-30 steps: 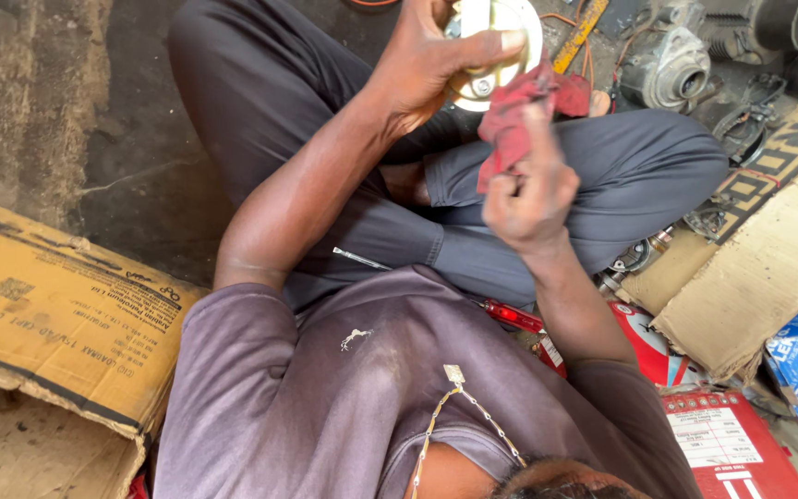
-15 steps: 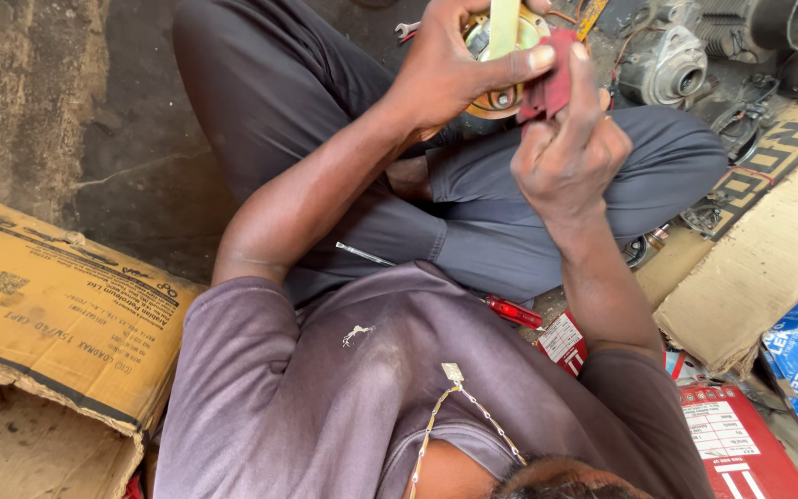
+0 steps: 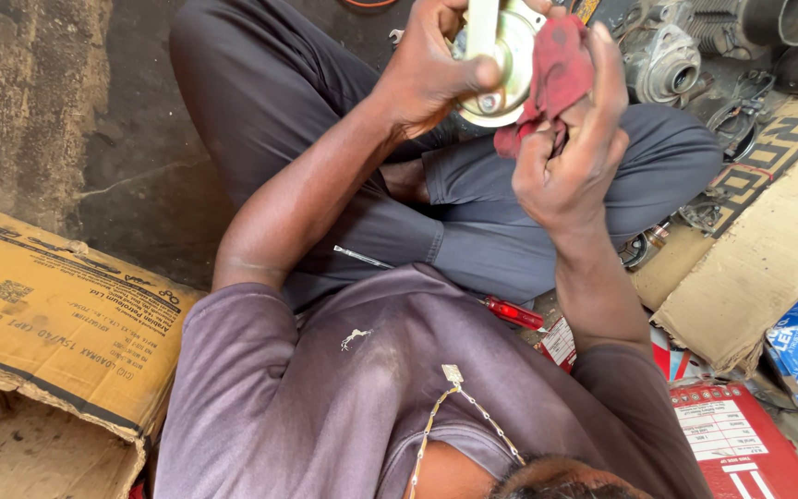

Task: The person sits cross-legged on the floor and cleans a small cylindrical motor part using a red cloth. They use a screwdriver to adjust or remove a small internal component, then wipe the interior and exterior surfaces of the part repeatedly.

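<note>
Part: round pale-yellow metal disc with a central hub (image 3: 508, 69), held up near the top of the view, above the crossed legs in grey trousers (image 3: 473, 222).
Handling: it looks stiff and rather heavy for its size, probably a little greasy, so it may slip; I judge the rim and the hub to be the safe places to take it.
Cloth: soft dark-red rag (image 3: 551, 79), touching the right edge of the disc; it is limp and folds easily.
Left hand (image 3: 436, 69): closed around the disc from the left side, thumb pressed on the face near the hub; forearm raised, elbow bent.
Right hand (image 3: 570, 157): closed on the red rag, fingers pointing up, pressing the rag against the disc; wrist bent, forearm almost upright.
Near the body: red-handled screwdriver (image 3: 514, 314) lying just beside the right thigh, and a red printed box (image 3: 741, 444) by the right elbow.
Further out: grey metal motor housings (image 3: 667, 55) at the upper right, flat brown cardboard (image 3: 768, 249) at the right, a torn brown cardboard carton (image 3: 48, 323) at the left, dark concrete floor (image 3: 94, 111).
</note>
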